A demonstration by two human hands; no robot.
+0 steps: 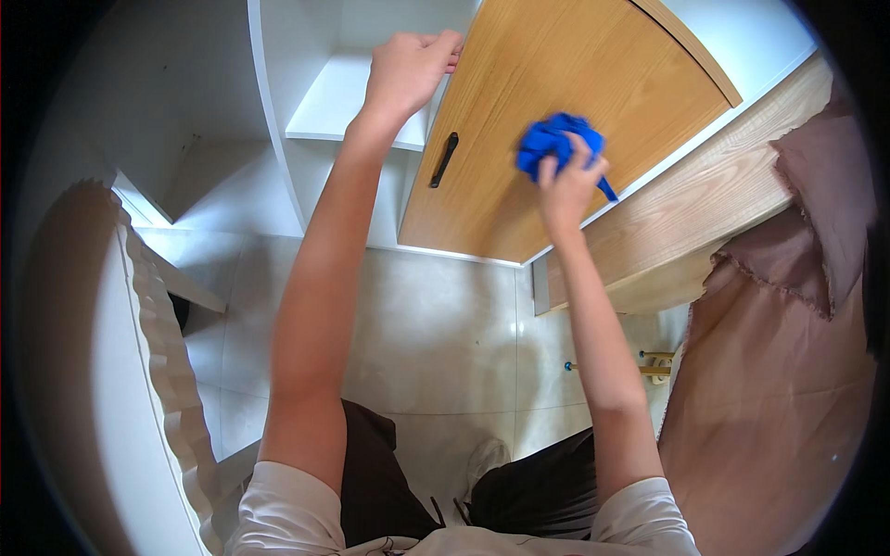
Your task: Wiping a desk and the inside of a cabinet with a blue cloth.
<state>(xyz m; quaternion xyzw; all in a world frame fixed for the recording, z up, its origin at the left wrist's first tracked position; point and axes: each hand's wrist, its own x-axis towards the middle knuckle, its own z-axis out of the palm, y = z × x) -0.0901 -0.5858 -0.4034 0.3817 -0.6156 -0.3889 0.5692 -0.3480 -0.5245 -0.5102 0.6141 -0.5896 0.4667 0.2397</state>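
My right hand (567,187) holds a bunched blue cloth (553,142) against the face of a wood-grain cabinet door (500,104). The cloth and fingers are slightly blurred, and one strip of cloth hangs down at the right. My left hand (417,69) is at the door's left edge, its fingers curled around that edge; the fingertips are partly hidden. A black bar handle (445,160) is fixed on the door below my left hand, and neither hand touches it.
White open shelving (354,97) adjoins the door on the left. To the right are a light wooden board (695,187) and brownish-pink fabric (772,389). A table with a wavy-edged cover (163,354) stands at left. Tiled floor (431,326) lies below.
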